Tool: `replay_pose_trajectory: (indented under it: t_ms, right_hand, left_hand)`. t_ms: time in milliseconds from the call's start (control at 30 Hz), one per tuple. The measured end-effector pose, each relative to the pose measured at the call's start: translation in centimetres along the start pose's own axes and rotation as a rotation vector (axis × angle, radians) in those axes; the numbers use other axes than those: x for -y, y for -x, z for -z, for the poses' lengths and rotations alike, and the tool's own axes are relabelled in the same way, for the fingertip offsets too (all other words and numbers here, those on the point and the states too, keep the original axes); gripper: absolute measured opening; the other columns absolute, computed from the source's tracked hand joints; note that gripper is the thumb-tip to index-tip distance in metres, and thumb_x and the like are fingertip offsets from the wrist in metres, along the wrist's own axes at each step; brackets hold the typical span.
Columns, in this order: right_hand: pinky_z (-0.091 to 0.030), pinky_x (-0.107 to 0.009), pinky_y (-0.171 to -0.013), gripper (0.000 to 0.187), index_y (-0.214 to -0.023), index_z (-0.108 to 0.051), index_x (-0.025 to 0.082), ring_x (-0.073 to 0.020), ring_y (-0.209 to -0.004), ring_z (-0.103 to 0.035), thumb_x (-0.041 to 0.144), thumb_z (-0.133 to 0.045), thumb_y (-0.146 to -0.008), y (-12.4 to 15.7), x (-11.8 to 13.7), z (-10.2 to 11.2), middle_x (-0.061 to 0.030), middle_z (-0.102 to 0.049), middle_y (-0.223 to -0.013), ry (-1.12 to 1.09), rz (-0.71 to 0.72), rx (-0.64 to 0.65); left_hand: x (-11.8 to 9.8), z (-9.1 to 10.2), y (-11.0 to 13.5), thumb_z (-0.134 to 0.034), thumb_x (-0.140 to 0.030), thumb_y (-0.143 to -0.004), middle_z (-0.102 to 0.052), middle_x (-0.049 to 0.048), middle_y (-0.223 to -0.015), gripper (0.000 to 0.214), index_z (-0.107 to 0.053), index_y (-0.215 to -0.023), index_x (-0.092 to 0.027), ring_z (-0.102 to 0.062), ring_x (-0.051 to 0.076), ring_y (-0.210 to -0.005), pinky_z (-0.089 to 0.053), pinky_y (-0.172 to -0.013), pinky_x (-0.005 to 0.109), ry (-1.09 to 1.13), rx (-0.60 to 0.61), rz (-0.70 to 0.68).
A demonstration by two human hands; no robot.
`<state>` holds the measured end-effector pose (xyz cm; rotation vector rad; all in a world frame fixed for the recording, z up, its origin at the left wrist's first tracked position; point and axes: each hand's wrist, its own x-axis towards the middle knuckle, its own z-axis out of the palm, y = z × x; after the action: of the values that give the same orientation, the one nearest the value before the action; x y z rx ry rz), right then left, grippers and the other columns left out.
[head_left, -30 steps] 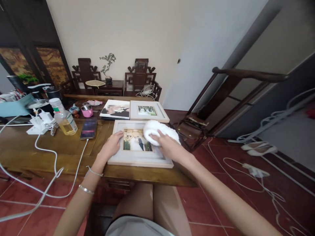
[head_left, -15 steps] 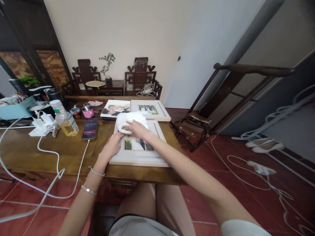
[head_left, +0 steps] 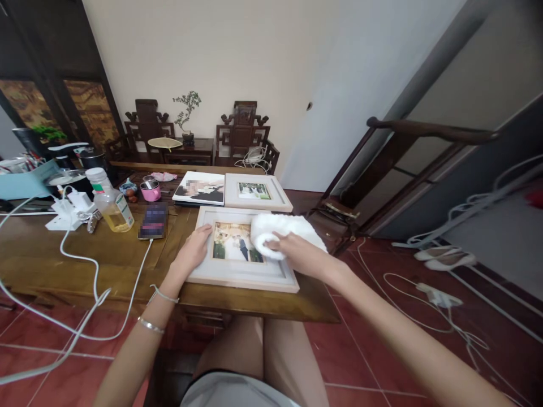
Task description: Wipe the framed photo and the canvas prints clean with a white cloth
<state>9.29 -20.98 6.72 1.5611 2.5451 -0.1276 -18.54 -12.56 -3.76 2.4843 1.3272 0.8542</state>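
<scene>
A light wooden picture frame (head_left: 203,272) lies flat on the table, with a photo of a couple (head_left: 232,243) inside its pale mount. My left hand (head_left: 194,249) grips the left side of this frame, fingers over its edge. In my right hand (head_left: 292,251) is a bunched white cloth (head_left: 284,229), pressed on the frame's right part. The cloth covers the upper right corner and part of the photo's right side, and its loose end spreads past the frame's right edge.
Behind lie a second picture frame (head_left: 280,195) and a white-edged photo panel (head_left: 199,186). To the left are a phone (head_left: 153,220) on a cable, a pink mug (head_left: 150,191), a bottle of yellow liquid (head_left: 112,206) and a power strip (head_left: 63,220). A wooden chair (head_left: 369,169) stands right.
My right hand has swept the white cloth from the frame's upper left across to its right side, uncovering the photo's left part. My left hand stays at the frame's left edge.
</scene>
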Motion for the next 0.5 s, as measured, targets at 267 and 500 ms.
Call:
replay_pose_trajectory:
  t_ms: [267,500]
  right_hand:
    - [-0.043,-0.028,-0.084,0.072,-0.134,-0.052,0.025,-0.0227,-0.100,-0.061,-0.005,-0.038,-0.071,7.1,2.9,1.0,-0.0096,-0.065,-0.107,-0.247,-0.053,0.142]
    - [-0.040,-0.041,-0.091,0.069,-0.142,-0.039,0.016,-0.0324,-0.115,-0.052,-0.002,-0.039,-0.075,-3.0,-2.6,-0.4,-0.0203,-0.045,-0.139,0.014,-0.286,-0.230]
  left_hand:
    - [-1.4,1.3,-0.4,-0.035,0.005,-0.075,-0.054,0.0127,-0.134,0.054,-0.059,-0.120,-0.012,-0.049,0.023,-0.126,-0.037,-0.110,0.040,-0.053,0.071,0.009]
    - [-1.3,1.3,-0.5,-0.036,0.005,-0.076,-0.056,0.0107,-0.133,0.053,-0.061,-0.118,-0.015,-0.050,0.022,-0.125,-0.039,-0.109,0.039,-0.048,0.064,-0.014]
